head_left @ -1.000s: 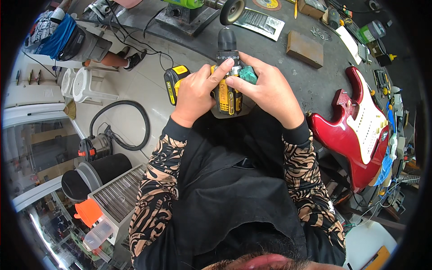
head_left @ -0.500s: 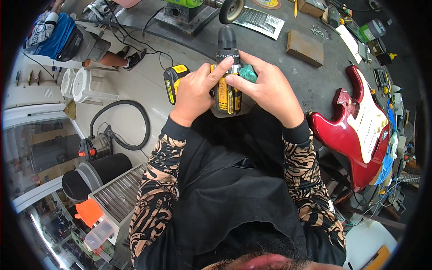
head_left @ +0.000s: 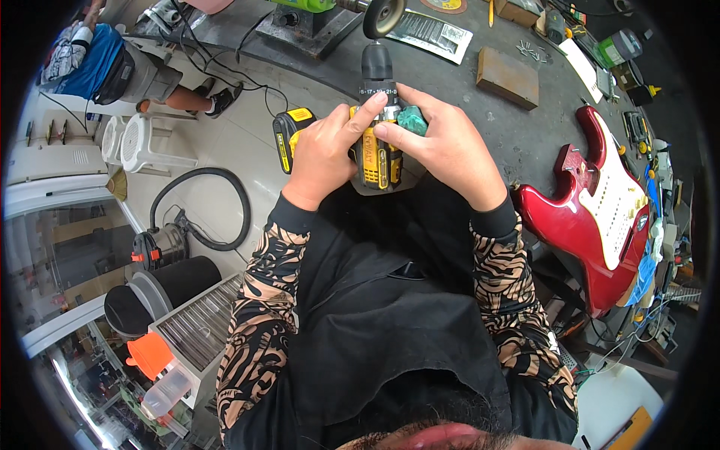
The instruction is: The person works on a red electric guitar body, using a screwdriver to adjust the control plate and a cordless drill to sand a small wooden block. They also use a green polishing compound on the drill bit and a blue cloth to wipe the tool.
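Observation:
A yellow and black cordless drill lies sideways between my hands, its black chuck pointing away from me. My left hand is wrapped round its grip, with the battery sticking out on the left and the index finger stretched along the drill's body. On the other side my right hand is closed round the collar area, its thumb laid on the drill. A rough, shiny green lump sits between that thumb and fingers, against the drill. A dark round wheel is just past the chuck; contact cannot be made out.
At right on the dark workbench lies a red electric guitar body with a white pickguard. A brown block, a flat packet and a green bench machine stand farther off. A vacuum cleaner is on the floor at left.
Almost nothing differs. Both hands keep the same hold, and the drill and green lump have shifted only very slightly.

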Tool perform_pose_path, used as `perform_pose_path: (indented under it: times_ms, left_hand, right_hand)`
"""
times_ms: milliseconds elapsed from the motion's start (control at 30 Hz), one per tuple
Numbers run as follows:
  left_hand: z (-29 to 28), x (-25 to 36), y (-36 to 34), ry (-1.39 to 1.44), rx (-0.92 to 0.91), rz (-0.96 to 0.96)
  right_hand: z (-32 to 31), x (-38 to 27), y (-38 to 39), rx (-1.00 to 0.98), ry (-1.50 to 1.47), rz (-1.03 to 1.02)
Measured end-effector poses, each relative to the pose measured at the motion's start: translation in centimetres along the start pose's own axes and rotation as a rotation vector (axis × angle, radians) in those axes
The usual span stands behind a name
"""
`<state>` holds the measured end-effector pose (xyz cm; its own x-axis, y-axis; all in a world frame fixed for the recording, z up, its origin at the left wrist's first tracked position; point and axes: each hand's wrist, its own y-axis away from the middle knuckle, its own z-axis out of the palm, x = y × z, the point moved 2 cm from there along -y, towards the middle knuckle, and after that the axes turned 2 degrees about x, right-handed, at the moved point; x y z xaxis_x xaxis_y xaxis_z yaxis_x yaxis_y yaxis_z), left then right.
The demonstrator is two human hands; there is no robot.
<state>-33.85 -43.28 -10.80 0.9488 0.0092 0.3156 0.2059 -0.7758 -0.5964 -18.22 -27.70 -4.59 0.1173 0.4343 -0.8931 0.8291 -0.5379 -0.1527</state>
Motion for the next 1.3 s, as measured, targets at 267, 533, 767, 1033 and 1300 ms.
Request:
perform_pose_path:
  times_ms: [267, 533, 767, 1033, 1300]
  left_hand:
    - [0.15, -0.14, 0.11, -0.001, 0.005, 0.000]
    - [0.31, -0.03, 0.17, -0.008, 0.036, 0.012]
    - [0.50, -0.22, 0.33, -0.017, 0.042, 0.020]
    - [0.45, -0.20, 0.29, -0.020, 0.041, 0.030]
    - [0.57, -0.27, 0.33, -0.023, 0.046, 0.033]
  right_hand:
    - [0.04, 0.05, 0.01, -0.004, -0.009, -0.004]
    - [-0.05, -0.17, 0.04, -0.014, 0.031, -0.001]
    - [0.03, 0.17, 0.07, -0.010, 0.021, -0.012]
    - [-0.14, -0.28, 0.13, -0.014, 0.009, -0.022]
    - [-0.16, -0.25, 0.15, -0.011, 0.025, -0.019]
